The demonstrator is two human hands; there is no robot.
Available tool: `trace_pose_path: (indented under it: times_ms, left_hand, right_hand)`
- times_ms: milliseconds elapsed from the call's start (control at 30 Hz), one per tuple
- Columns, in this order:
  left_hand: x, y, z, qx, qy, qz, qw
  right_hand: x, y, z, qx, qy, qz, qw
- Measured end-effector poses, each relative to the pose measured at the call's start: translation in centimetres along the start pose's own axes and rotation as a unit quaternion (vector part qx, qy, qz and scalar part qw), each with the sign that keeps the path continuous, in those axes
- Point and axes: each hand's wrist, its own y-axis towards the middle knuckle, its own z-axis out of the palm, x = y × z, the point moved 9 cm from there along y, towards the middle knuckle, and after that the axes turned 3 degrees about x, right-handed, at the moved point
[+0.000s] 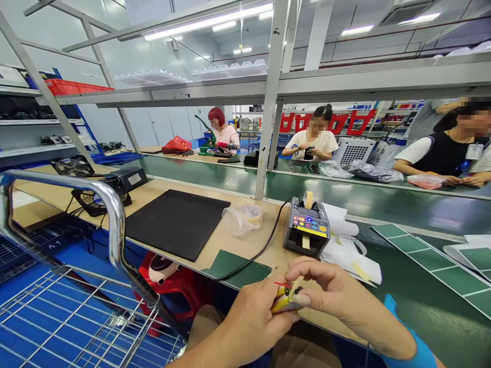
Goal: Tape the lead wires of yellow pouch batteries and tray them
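- Left hand (256, 313) grips a small yellow-and-silver block (286, 305); right hand (330, 290) pinches a pale yellow strip (296, 289).
- Probably light, firm; hold its edges, sparing the thin red wire (283, 284).

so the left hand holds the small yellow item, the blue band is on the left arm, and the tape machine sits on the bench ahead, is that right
The arm is wrong: in the head view, the blue band is on the right arm. The left hand does hold the small yellow item, and the tape machine sits on the bench ahead.
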Motion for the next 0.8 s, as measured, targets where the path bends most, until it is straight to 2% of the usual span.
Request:
trace_pose_path:
  times_ms: [133,300,367,467,533,600,700,800]
  left_hand:
    - [-0.1,0.3,0.4,0.001,0.012,0.008,1.0]
    - [-0.3,0.5,0.8,-0.001,0.055,0.034,0.998]
    - [-0.4,0.6,0.7,-0.01,0.063,0.049,0.997]
    - [-0.6,0.6,0.5,-0.022,0.054,0.06,0.997]
    - [-0.3,0.5,0.6,-0.013,0.033,0.05,0.998]
    - [0.1,0.4,1.0,0.001,0.008,0.031,0.999]
    - [1.5,0.1,1.7,0.009,-0.032,-0.02,0.999]
    - [3.2,-0.4,2.6,0.014,-0.09,-0.069,0.993]
  right_hand:
    - [0.4,0.3,0.5,-0.002,0.043,-0.031,0.999]
    - [0.1,-0.1,0.1,-0.019,0.046,-0.044,0.998]
    - [-0.1,-0.4,-0.4,-0.049,0.022,-0.042,0.998]
    - [-0.1,-1.0,-1.7,-0.112,-0.079,-0.024,0.99]
    - [0.3,-1.1,-1.7,-0.1,-0.156,-0.032,0.982]
    - [0.6,-0.9,-0.9,-0.054,-0.183,-0.047,0.981]
    - [0.1,-0.7,0.0,-0.017,-0.12,-0.047,0.991]
    - [-1.0,-0.6,0.4,-0.041,-0.072,-0.04,0.996]
